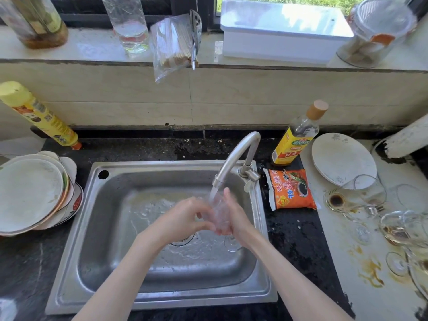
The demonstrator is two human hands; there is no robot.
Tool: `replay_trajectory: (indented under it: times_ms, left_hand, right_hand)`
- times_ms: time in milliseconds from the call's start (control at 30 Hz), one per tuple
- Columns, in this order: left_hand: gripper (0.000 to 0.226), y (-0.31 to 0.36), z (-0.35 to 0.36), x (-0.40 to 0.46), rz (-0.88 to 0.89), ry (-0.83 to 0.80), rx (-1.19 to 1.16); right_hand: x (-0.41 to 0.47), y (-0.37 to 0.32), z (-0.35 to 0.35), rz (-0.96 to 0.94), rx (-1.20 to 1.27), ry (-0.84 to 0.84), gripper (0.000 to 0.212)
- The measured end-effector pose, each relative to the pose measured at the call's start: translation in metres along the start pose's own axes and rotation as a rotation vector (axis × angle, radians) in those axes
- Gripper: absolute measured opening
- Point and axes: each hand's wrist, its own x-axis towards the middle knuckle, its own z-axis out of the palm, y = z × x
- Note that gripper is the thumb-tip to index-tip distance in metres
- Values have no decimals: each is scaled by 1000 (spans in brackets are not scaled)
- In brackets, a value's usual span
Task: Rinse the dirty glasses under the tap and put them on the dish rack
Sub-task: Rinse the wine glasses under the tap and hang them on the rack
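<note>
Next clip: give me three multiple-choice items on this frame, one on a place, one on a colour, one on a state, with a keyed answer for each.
1. Where does the orange packet lie?
A. in the sink
B. on the counter right of the tap
C. on the windowsill

2. What colour is the spray can at left?
A. yellow
B. blue
C. black

3. What is the tap doing?
A. it is off
B. it is running
C. it is covered

Answers:
1 B: it lies beside the tap's base, outside the sink.
2 A: its body and cap are yellow.
3 B: water streams onto the glass held by the left hand and right hand.
</note>
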Motion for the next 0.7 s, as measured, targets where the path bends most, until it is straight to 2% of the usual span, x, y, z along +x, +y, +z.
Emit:
replay_trajectory:
  times_ms: [100, 167, 267, 333, 467, 600, 700]
  left_hand:
    - [18, 5, 3, 0, -31, 126, -80]
    - [27, 6, 7, 0, -70, 226, -107]
    - [24, 2, 9, -2, -123, 292, -186]
    - [17, 0, 8, -4, -113, 288, -273]
    - [16, -3, 9, -5, -71, 273, -328]
    - [4, -4, 15, -8, -134, 212, -421]
    - [12, -2, 18, -11, -165, 186, -584]
  right_hand:
    - [3, 9, -1, -36, 66, -55, 75]
    - [5, 15, -1, -127, 32, -55, 70]
    - [1, 14, 2, -134, -18, 5, 58]
    - [-2, 15, 3, -90, 56, -11, 56]
    - [-5, 22, 2, 11, 206, -44, 68]
    - [-5, 24, 2, 74, 244, -86, 71]
    - [-4, 24, 2, 67, 249, -102, 72]
